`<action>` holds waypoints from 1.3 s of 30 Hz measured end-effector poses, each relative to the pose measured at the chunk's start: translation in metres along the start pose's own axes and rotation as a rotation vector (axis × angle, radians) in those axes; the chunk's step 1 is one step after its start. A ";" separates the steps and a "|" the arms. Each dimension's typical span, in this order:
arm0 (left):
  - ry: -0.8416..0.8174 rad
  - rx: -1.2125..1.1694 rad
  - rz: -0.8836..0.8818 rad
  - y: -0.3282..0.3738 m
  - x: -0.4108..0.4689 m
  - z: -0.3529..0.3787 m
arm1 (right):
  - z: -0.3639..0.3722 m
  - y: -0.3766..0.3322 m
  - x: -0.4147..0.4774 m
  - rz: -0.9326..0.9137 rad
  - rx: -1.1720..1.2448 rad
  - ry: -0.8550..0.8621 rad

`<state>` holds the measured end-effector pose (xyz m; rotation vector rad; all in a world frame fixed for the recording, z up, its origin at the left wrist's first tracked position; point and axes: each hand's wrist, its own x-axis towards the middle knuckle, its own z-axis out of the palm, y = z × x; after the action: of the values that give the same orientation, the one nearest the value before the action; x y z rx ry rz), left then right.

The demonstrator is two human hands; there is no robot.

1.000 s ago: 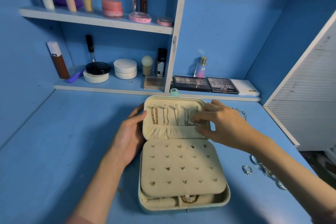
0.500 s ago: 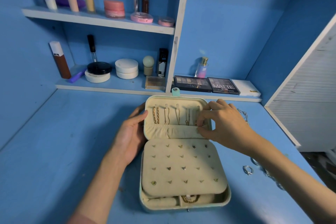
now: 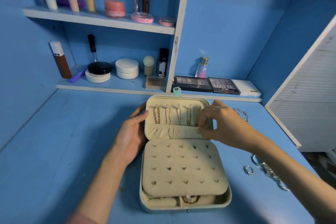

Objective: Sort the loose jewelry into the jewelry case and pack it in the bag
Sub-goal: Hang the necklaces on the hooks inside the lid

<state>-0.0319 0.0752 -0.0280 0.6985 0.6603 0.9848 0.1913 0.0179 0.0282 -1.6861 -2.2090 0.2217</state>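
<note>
Two hands: left hand grips jewelry case lid; right hand fingers pinch half-hidden chain.

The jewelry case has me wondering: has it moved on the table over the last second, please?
No. The jewelry case has stayed put: its clasp tab still sits right at the lower shelf's front edge.

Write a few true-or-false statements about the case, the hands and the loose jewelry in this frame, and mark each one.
1. The case is open. True.
2. The left hand holds the left edge of the lid. True.
3. The ring lies in the case. False: it lies on the table, right of the case.
4. The right hand rests flat on the table. False: it pinches the edge of the pocket in the lid.
5. Gold chains hang in the lid. True.
</note>
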 end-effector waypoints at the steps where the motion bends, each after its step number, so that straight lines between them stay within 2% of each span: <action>1: -0.003 0.000 0.001 0.000 0.000 0.000 | 0.001 0.000 0.000 -0.016 -0.003 0.003; 7: -0.006 0.009 0.004 0.000 0.000 0.001 | -0.001 -0.002 0.000 0.055 0.075 -0.035; 15: -0.003 0.006 0.002 0.001 -0.001 0.001 | 0.001 -0.001 0.001 0.056 0.138 -0.043; 18: -0.002 -0.004 0.001 0.000 -0.001 0.002 | 0.000 0.000 0.001 0.081 0.142 -0.065; 23: 0.004 0.001 0.004 0.001 -0.001 0.002 | 0.004 0.004 0.001 0.021 0.117 -0.020; 29: 0.011 0.000 0.005 0.001 -0.001 0.002 | 0.004 0.003 0.000 0.072 0.089 -0.016; 34: 0.004 0.008 0.004 0.000 -0.001 0.002 | 0.007 0.010 0.003 -0.064 -0.068 0.043; 36: 0.002 0.018 0.001 0.000 -0.001 0.002 | 0.002 0.017 0.003 -0.092 -0.057 0.073; 39: -0.002 0.024 0.000 0.000 -0.001 0.002 | -0.016 0.037 0.005 -0.004 0.006 0.202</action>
<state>-0.0311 0.0736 -0.0262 0.7203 0.6717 0.9773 0.2293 0.0318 0.0319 -1.6235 -2.0612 0.0543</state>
